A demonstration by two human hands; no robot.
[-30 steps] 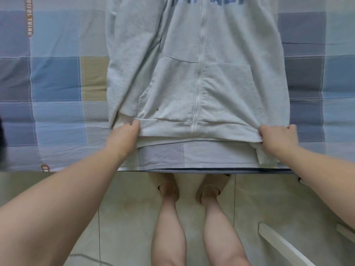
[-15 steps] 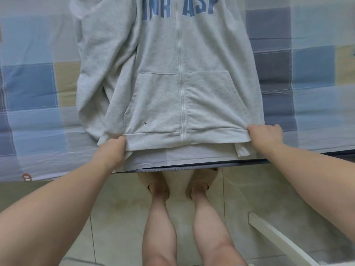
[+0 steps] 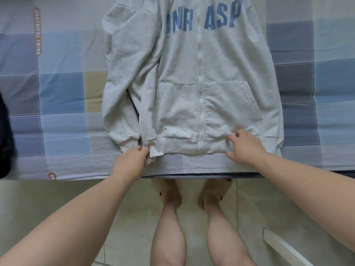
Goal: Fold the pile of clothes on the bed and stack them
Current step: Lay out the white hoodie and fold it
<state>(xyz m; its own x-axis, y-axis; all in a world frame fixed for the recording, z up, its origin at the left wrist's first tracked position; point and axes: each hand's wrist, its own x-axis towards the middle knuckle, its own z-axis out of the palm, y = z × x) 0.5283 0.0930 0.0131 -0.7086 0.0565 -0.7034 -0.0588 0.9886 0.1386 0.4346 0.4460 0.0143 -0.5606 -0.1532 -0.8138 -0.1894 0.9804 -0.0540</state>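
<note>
the top of the hoodie [image 3: 192, 83], hood and shoulders, is cut off at the upper edge, and the blue letters [image 3: 203, 18] on its chest are clipped, showing only "nr asp". far to the left of the left fingers, a dark shape [image 3: 4, 135] is too cropped to make out. the hoodie's right sleeve is hard to tell apart from its body.

the hoodie is pale grey with a white zip [image 3: 200, 93] and lies front up, flat, on a bed [image 3: 57, 93] with a blue checked cover. its hem sits near the bed's near edge.

the left hand [image 3: 130, 160] has its fingers curled, pinching the hem's corner, with the cuff of the left sleeve [image 3: 123, 83] just beside the fingertips. the right hand [image 3: 244, 148] rests on the hem just right of the zip, fingers spread and holding nothing. the fabric of the front pocket [image 3: 226, 104] wrinkles at its fingertips.
</note>
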